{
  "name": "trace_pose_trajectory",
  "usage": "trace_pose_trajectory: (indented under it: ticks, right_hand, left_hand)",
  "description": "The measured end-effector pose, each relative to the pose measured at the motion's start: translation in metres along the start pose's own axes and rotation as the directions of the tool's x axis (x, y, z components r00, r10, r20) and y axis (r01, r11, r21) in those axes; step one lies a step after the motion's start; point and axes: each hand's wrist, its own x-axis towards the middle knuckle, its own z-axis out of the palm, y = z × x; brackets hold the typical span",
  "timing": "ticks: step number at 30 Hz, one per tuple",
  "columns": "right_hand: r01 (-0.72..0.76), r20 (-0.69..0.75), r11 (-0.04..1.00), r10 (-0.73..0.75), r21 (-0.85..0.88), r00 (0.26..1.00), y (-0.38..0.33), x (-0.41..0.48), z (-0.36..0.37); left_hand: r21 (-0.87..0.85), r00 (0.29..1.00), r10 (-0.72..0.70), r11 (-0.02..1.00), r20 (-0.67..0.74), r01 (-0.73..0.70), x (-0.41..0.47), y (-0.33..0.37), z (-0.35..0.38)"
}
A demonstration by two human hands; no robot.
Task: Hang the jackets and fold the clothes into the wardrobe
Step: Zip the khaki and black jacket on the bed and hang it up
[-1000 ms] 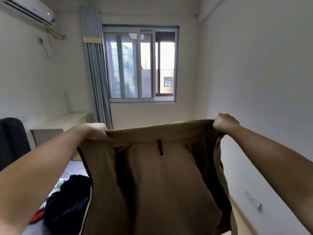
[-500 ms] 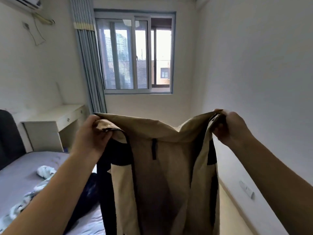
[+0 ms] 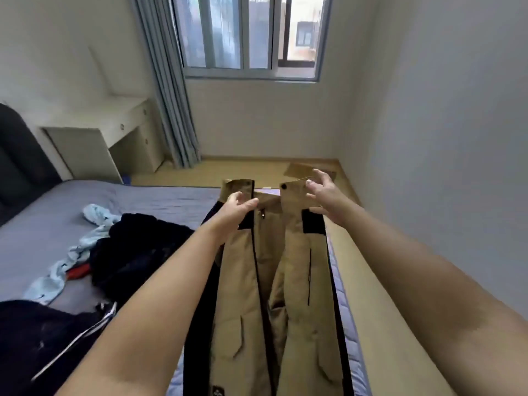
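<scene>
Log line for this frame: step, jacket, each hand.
step: laid out, not yet hung | tan jacket: flat on bed, front open | left hand: open, at collar | right hand: open, fingers spread above collar

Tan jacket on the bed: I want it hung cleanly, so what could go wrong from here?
The tan jacket lies along the bed's right edge, left hand and right hand both open, so it might slide to the floor. Its paper tag could snag when lifted.

A tan jacket [image 3: 243, 281] lies open-fronted along the bed [image 3: 171, 201], its collar beneath the left hand [image 3: 238, 208] and right hand [image 3: 325, 195], fingers loose. Dark clothes [image 3: 137, 247] lie left of the left hand.
</scene>
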Motion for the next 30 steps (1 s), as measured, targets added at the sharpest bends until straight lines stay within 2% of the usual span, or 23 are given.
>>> trace_pose_trajectory:
  ticks: [2,5,10,14,19,21,22,24,26,28,30]
  right_hand:
    - [-0.056,0.086,0.984,0.071,-0.168,0.994,0.067,-0.008,0.024]
    - [-0.221,0.122,0.928,0.267,-0.299,0.956,0.185,-0.049,0.055]
    - [-0.481,0.183,0.776,0.586,-0.407,0.790,0.332,-0.128,0.080]
    - [-0.589,0.168,0.688,0.699,-0.424,0.695,0.415,-0.162,0.095]
    - [-0.717,0.147,0.545,0.828,-0.435,0.541,0.531,-0.192,0.123]
    - [-0.687,0.159,0.532,0.833,-0.496,0.530,0.571,-0.200,0.132]
    - [-0.638,0.161,0.539,0.818,-0.550,0.552,0.588,-0.202,0.137]
    - [-0.451,0.179,0.550,0.751,-0.703,0.636,0.617,-0.199,0.146]
    - [-0.176,0.256,0.529,0.642,-0.830,0.723,0.633,-0.188,0.159]
    - [-0.009,0.330,0.504,0.578,-0.864,0.746,0.645,-0.174,0.174]
    - [0.058,0.350,0.469,0.563,-0.881,0.749,0.659,-0.156,0.186]
  left_hand:
    - [0.205,0.999,-0.043,0.978,-0.012,0.044,-0.004,-0.067,0.012]
    - [0.282,0.969,-0.234,0.927,-0.080,0.247,-0.039,-0.178,0.034]
    - [0.277,0.839,-0.537,0.796,-0.086,0.538,-0.102,-0.321,0.065]
    - [0.218,0.730,-0.673,0.700,-0.118,0.680,-0.141,-0.403,0.081]
    - [0.057,0.555,-0.822,0.553,-0.129,0.831,-0.166,-0.516,0.103]
    - [-0.045,0.499,-0.855,0.509,-0.141,0.859,-0.168,-0.554,0.111]
    - [-0.099,0.480,-0.866,0.495,-0.141,0.863,-0.165,-0.571,0.114]
    - [-0.233,0.447,-0.885,0.465,-0.128,0.854,-0.154,-0.600,0.120]
    - [-0.388,0.418,-0.903,0.423,-0.100,0.819,-0.140,-0.623,0.125]
    - [-0.507,0.378,-0.924,0.354,-0.059,0.786,-0.129,-0.641,0.131]
    - [-0.579,0.355,-0.934,0.306,-0.030,0.755,-0.121,-0.658,0.138]
